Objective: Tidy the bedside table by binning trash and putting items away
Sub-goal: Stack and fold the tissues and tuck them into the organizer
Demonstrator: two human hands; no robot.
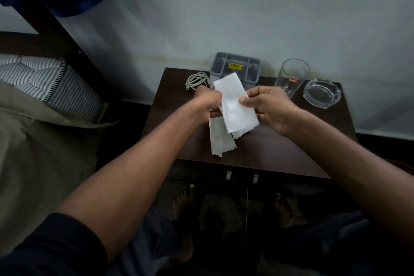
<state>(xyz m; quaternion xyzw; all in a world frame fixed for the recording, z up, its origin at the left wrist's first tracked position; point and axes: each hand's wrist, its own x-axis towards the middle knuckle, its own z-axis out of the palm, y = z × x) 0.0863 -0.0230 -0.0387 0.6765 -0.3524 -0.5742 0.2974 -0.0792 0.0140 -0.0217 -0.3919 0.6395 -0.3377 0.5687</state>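
Above the dark wooden bedside table point(280, 148) I hold white tissue paper point(233, 105) with both hands. My left hand point(207, 102) grips its left edge, fingers curled shut around it. My right hand point(266, 107) pinches the right edge between thumb and fingers. A second strip of tissue point(220, 141) hangs below the top sheet, its lower end near the table top. Behind the tissue a grey plastic organiser box point(235, 67) with a yellow label stands against the wall. A coiled white cable point(197, 80) lies to its left.
A clear drinking glass point(292, 77) stands at the back right of the table, with a glass ashtray point(321, 94) beside it. A bed with a striped mattress point(44, 83) lies to the left. My bare feet point(186, 199) show below the table's front edge.
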